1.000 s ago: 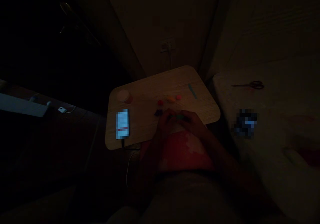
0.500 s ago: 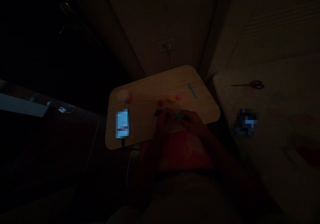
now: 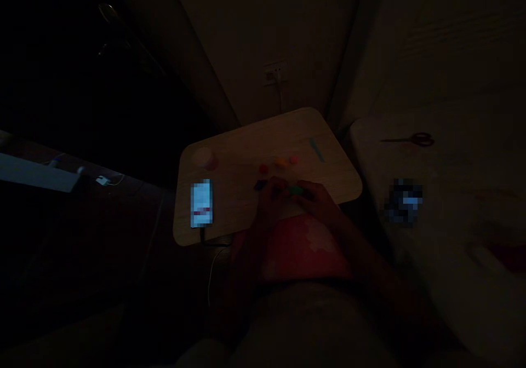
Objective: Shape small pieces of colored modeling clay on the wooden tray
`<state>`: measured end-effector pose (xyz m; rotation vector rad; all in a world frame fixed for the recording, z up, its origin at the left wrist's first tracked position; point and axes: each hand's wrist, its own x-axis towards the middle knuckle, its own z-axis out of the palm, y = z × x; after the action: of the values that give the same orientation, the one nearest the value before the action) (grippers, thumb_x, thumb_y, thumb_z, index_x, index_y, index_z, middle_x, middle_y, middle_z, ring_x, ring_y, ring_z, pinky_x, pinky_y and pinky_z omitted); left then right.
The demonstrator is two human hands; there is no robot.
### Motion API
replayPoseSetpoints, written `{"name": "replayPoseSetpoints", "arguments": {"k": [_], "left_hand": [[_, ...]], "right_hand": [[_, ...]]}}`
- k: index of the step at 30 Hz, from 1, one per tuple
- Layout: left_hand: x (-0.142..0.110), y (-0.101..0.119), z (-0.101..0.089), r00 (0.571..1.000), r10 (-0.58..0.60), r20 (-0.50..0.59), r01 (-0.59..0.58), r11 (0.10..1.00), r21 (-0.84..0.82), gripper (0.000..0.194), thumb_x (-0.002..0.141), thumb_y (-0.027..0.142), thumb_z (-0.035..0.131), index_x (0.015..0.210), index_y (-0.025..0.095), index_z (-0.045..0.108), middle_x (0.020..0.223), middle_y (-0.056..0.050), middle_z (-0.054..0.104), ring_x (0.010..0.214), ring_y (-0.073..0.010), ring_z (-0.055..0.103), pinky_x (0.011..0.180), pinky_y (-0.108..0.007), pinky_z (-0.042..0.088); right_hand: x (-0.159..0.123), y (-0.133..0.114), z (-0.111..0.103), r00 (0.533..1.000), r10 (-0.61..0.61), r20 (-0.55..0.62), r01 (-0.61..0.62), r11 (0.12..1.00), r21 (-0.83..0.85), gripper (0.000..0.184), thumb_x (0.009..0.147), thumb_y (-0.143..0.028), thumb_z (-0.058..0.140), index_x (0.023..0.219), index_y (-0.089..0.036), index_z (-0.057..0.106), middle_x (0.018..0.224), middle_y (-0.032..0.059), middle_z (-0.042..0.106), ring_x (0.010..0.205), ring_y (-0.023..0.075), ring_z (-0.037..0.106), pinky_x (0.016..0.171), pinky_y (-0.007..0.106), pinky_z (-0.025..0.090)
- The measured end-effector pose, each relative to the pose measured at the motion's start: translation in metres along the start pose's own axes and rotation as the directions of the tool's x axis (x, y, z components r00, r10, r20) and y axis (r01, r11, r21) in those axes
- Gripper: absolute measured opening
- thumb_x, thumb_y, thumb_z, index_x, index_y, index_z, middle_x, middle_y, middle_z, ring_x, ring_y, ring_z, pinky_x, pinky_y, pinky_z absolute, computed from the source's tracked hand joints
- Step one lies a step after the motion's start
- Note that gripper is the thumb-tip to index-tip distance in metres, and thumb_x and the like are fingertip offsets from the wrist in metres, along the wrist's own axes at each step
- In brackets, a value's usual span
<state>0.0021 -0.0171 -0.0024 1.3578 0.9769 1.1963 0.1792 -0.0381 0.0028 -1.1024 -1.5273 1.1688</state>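
Note:
The room is very dark. A small green lump, which looks like modelling clay, sits between my hands above the near edge of a small wooden table. My left hand has its fingers closed at the lump's left end. From the other side, my right hand pinches the lump's right end. Just left of my left hand lies a dark blue or black lump. Beyond the hands are a red lump, an orange lump and a pink lump. Finger details are dim.
A pale round tub and a lit phone with a cable stand on the table's left. A teal flat strip lies at its right. Scissors and a blurred dark object rest on the pale surface at right.
The picture has become dimmer. Both hands stay at nearly the same place with the green lump between them, and the other things have not moved.

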Motion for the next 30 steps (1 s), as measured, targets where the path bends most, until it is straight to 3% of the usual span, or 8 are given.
{"name": "replayPoseSetpoints", "arguments": {"k": [6, 14, 30], "left_hand": [[-0.0027, 0.0041, -0.0033, 1.0, -0.005, -0.019, 0.006, 0.999, 0.046, 0.044, 0.078, 0.057, 0.083, 0.095, 0.022, 0.064, 0.095, -0.004, 0.067, 0.091, -0.0197, 0.063, 0.086, -0.033, 0.051], [-0.0023, 0.005, -0.005, 1.0, 0.002, 0.003, -0.003, 0.995, 0.097, 0.028, 0.08, 0.045, 0.082, 0.086, 0.02, 0.071, 0.086, -0.003, 0.069, 0.085, -0.02, 0.064, 0.08, -0.033, 0.05], [-0.0015, -0.0036, -0.0038, 0.998, 0.014, -0.069, -0.015, 1.0, -0.005, 0.037, 0.072, 0.049, 0.09, 0.079, 0.02, 0.068, 0.089, -0.004, 0.071, 0.085, -0.0181, 0.066, 0.081, -0.031, 0.053]], "right_hand": [[-0.0001, 0.0015, 0.0009, 1.0, -0.015, -0.005, 0.015, 1.0, -0.008, 0.022, 0.089, -0.041, 0.072, 0.083, -0.02, 0.066, 0.075, 0.0008, 0.06, 0.071, 0.0169, 0.052, 0.066, 0.029, 0.04], [-0.0004, 0.0023, 0.0012, 1.0, 0.004, -0.007, -0.004, 1.0, -0.001, 0.021, 0.087, -0.04, 0.073, 0.082, -0.02, 0.066, 0.075, 0.0005, 0.061, 0.07, 0.0165, 0.052, 0.065, 0.029, 0.04], [-0.0016, 0.0018, 0.0031, 0.996, 0.052, -0.074, -0.046, 0.996, 0.075, 0.028, 0.087, -0.046, 0.075, 0.085, -0.02, 0.066, 0.074, -0.0002, 0.058, 0.067, 0.0153, 0.05, 0.062, 0.028, 0.038]]}}
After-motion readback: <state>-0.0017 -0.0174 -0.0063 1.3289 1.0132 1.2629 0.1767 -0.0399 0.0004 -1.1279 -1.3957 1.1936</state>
